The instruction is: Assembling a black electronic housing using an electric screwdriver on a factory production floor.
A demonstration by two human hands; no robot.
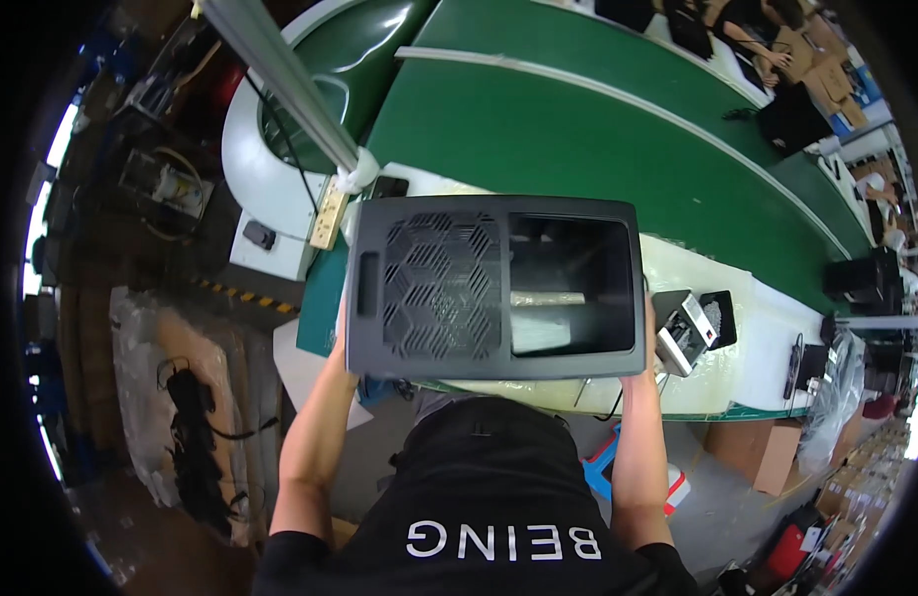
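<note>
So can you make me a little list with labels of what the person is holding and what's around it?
held thing: dark grey computer case panel, honeycomb vent on its left half, rectangular window on its right half
left hand: grips the panel's left edge, mostly hidden behind it
right hand: grips the panel's right edge
under the panel: white workbench
beside the right hand: small grey device on the bench
behind the bench: green conveyor belt
far left of bench: power strip
floor, right: cardboard box

Both forearms up from below, elbows bent; left grip (341, 343) clamped at one side, right grip (649, 343) clamped opposite, level.
</note>
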